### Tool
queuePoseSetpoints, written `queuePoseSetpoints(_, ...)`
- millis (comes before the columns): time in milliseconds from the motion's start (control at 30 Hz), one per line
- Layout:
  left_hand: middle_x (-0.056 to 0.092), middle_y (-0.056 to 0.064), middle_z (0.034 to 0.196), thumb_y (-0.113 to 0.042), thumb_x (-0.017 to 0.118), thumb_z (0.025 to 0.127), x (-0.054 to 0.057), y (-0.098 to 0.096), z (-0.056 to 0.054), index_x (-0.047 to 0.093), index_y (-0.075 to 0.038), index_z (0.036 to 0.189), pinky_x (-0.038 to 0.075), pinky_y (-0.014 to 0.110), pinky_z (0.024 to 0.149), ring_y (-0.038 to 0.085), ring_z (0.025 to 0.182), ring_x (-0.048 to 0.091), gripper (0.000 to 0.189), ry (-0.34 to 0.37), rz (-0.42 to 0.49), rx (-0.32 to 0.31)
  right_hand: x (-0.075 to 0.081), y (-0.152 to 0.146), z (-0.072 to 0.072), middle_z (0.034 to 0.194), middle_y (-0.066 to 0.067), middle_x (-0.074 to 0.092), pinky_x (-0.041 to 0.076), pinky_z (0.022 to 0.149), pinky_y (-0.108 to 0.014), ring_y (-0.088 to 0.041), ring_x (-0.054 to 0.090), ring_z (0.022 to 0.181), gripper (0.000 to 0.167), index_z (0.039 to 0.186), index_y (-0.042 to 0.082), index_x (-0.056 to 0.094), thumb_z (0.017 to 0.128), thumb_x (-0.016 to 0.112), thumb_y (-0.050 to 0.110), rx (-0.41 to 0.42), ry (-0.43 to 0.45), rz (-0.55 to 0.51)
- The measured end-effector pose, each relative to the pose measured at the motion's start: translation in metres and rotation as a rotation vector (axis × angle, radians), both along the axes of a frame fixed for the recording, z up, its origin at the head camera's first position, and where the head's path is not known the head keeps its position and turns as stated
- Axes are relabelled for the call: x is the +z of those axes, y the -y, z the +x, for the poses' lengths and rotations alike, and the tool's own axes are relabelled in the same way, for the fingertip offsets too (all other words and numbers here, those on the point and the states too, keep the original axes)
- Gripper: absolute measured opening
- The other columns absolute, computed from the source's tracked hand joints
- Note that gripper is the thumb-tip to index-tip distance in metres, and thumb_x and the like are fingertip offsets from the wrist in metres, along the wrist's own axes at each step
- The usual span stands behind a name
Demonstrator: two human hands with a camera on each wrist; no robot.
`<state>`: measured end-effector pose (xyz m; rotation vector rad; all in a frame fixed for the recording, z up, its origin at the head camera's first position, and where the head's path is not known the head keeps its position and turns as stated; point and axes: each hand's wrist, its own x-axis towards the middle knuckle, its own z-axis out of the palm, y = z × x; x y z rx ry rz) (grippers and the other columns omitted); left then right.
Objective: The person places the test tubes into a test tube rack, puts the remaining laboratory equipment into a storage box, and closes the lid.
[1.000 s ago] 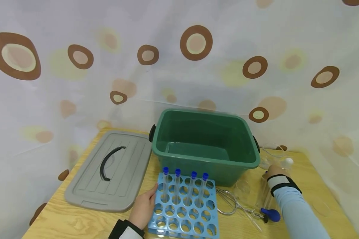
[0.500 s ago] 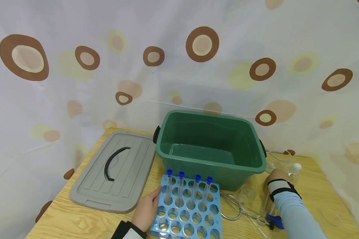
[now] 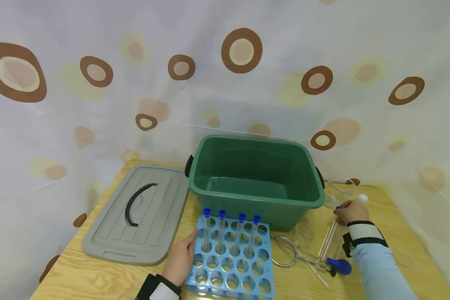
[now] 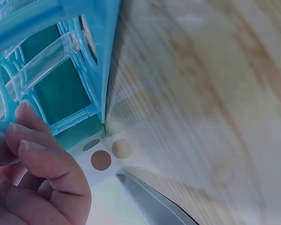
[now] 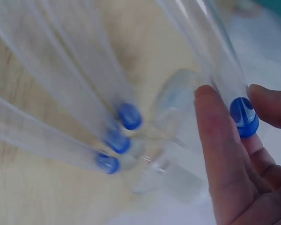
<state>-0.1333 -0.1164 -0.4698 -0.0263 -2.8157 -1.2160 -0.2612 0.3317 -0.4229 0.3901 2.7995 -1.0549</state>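
My left hand point(image 3: 178, 258) holds the left edge of a light-blue test tube rack point(image 3: 225, 271). In the left wrist view its curled fingertips point(image 4: 30, 115) meet the rack's side. Several clear test tubes point(image 3: 221, 233) with blue caps stand in the rack's rear rows. At the right of the table, my right hand point(image 3: 354, 211) pinches another clear test tube point(image 5: 210, 42) just at its blue cap point(image 5: 246, 119), between thumb and fingers. Beside that hand, in the right wrist view, three more blue-capped test tubes point(image 5: 70, 70) lie on the wooden surface.
A deep green bin point(image 3: 255, 199) stands behind the rack. Its grey lid point(image 3: 153, 229) with a black handle lies on the left. Right of the rack are metal rings point(image 3: 285, 252), a blue rubber bulb point(image 3: 339, 266), a clear beaker point(image 3: 303, 233) and a white-topped bottle point(image 3: 362, 198).
My right hand has turned and come up slightly, with a test tube now visible in its pinch. The left hand keeps its place on the rack; the head view shifted a little.
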Motion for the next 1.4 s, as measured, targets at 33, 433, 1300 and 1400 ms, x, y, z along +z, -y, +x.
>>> queuePoseSetpoints(33,0.066,0.020,0.079,-0.002,0.049,0.094,0.000,0.000,0.000,0.052,0.001,0.131,0.030,0.022,0.042,0.007,0.041,0.027,0.038,0.001,-0.003,0.001,0.003,0.000,0.003,0.068,-0.017,0.064,0.054,0.053,-0.031,-0.015,0.063,0.052,0.027,0.096,-0.018,0.052,0.085,0.057,0.007,0.004,-0.020,0.006)
queuePoseSetpoints(433,0.060,0.012,0.066,-0.002,0.048,0.094,-0.001,-0.002,0.001,0.053,0.001,0.131,0.032,0.021,0.041,0.006,0.039,0.030,0.037,-0.003,-0.013,0.019,0.053,0.015,0.045,0.090,-0.030,0.063,0.047,0.049,-0.021,0.005,0.053,0.050,0.040,0.119,-0.013,0.048,0.093,0.054,0.017,-0.109,-0.360,0.059)
queuePoseSetpoints(1300,0.032,-0.005,0.052,-0.001,0.049,0.093,0.001,-0.001,0.000,0.055,0.004,0.127,0.026,0.020,0.040,0.005,0.040,0.025,0.035,-0.034,-0.017,0.016,0.128,0.089,0.100,0.078,0.035,0.052,0.041,0.065,0.000,0.019,0.051,0.069,0.020,0.102,0.000,0.065,0.083,0.068,0.003,0.033,-0.852,-0.011)
queuePoseSetpoints(1400,0.031,-0.005,0.052,-0.001,0.050,0.093,0.002,-0.002,0.000,0.056,0.004,0.127,0.026,0.020,0.041,0.005,0.041,0.025,0.035,-0.039,-0.022,0.017,0.128,0.096,0.104,0.079,0.030,0.056,0.041,0.065,-0.001,0.017,0.053,0.069,0.017,0.099,0.001,0.066,0.083,0.068,0.004,0.091,-0.877,-0.020)
